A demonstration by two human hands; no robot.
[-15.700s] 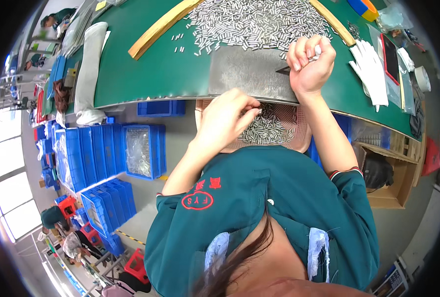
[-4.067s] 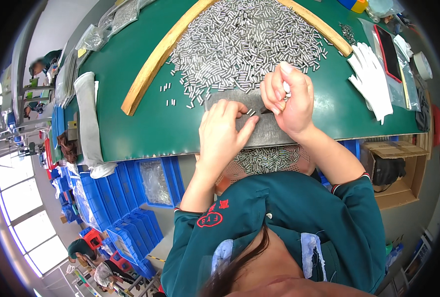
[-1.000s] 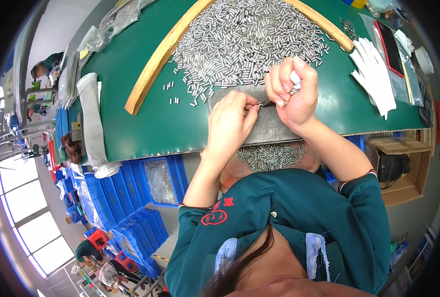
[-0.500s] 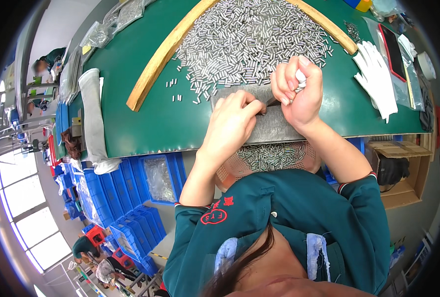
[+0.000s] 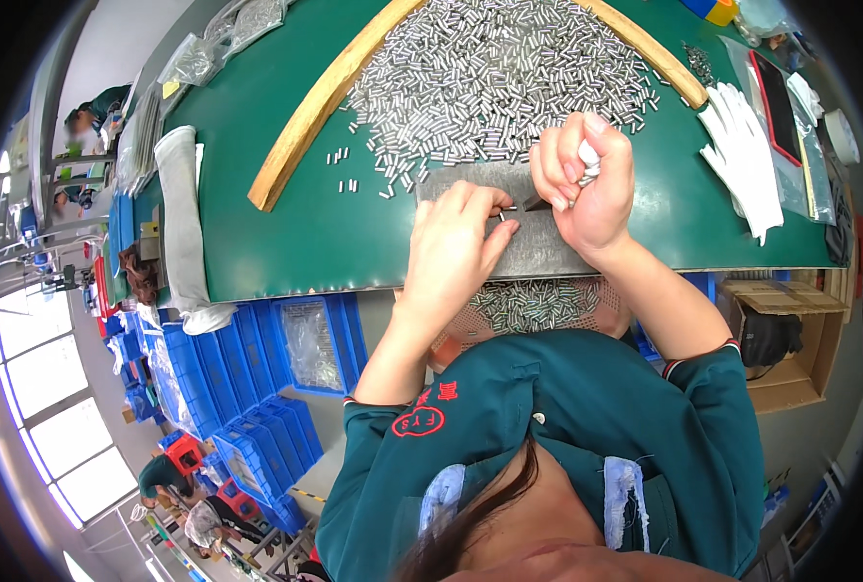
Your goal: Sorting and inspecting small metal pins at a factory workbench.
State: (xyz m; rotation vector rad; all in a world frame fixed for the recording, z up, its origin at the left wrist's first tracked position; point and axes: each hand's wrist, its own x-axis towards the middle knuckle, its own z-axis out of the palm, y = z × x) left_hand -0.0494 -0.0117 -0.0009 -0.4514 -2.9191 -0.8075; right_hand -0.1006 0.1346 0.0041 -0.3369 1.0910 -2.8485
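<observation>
My left hand (image 5: 454, 236) is over a grey metal block (image 5: 538, 244) at the table's front edge. Its fingers are curled, thumb and forefinger around a small metal pin (image 5: 502, 217). Whether more pins are inside the palm is hidden. Closed in a fist, my right hand (image 5: 591, 189) grips a tool with a white-wrapped handle (image 5: 589, 158). The tool's dark, narrow tip (image 5: 536, 205) points left over the block, close to my left fingertips. Just beyond both hands spreads a large heap of short silvery metal pins (image 5: 499, 82).
Wooden strips (image 5: 315, 107) flank the heap. Below the table edge, a pink perforated basket (image 5: 451, 341) holds more pins. White gloves (image 5: 742, 160) and a red-edged phone (image 5: 776, 107) lie at right, a grey sleeve (image 5: 181, 218) at left. Blue crates (image 5: 266, 451) stand lower left.
My left hand has shifted slightly; its thumb and forefinger have parted, exposing a pin between them. My right hand keeps its grip on the tool, almost unmoved.
</observation>
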